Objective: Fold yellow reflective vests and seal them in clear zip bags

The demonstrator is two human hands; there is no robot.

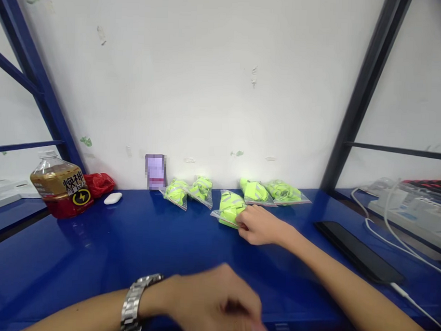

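right hand [256, 224] seemingly pinching clear bag [227, 209], neon fabric [233, 200] inside

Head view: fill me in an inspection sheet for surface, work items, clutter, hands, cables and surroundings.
Surface: glossy blue tabletop, set against a white wall.
Work items: five clear plastic bags of neon-yellow fabric with pale strips, two left, three right, near the wall.
Clutter: bottle, red plastic bag, small white case, black phone, pixelated upright panel.
Hands: right hand curled at the front bag, grip partly hidden; left hand blurred, its contents unclear; metal watch on the left wrist.
Cables: white charging cable plugged into the phone; other white cables beyond it.
Surroundings: blue frame post left, dark post right; scuffed wall.
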